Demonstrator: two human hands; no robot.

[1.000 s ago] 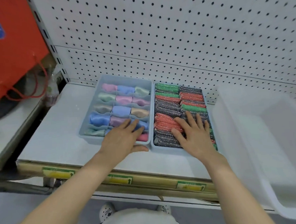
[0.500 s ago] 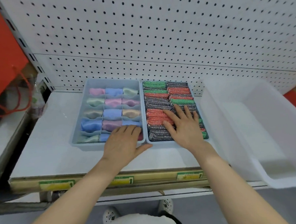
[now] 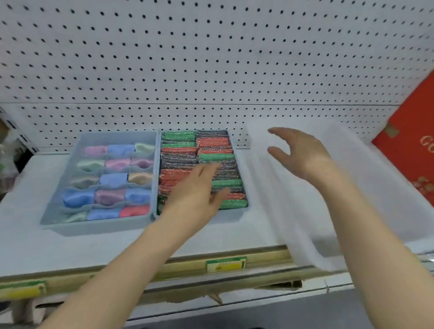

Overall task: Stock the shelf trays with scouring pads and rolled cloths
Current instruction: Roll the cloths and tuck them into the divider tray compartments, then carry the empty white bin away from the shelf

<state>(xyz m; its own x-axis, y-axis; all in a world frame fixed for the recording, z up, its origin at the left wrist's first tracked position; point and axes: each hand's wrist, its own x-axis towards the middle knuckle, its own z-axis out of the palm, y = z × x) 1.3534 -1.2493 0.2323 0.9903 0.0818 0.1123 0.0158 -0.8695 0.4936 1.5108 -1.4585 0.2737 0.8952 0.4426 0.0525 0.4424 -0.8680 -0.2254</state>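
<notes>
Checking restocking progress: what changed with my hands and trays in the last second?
Left hand slid right, off the rolled-cloth tray to above the scouring pads. Right hand lifted off the pads and moved right over the white bin, fingers open. Both trays stayed full, unmoved.

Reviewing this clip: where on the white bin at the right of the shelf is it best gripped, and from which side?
Probably the near rim of the white bin, from the front. That end overhangs the shelf edge, and the open top lets fingers hook over. Its left wall sits close to the pad tray; its far end nears the pegboard.
</notes>
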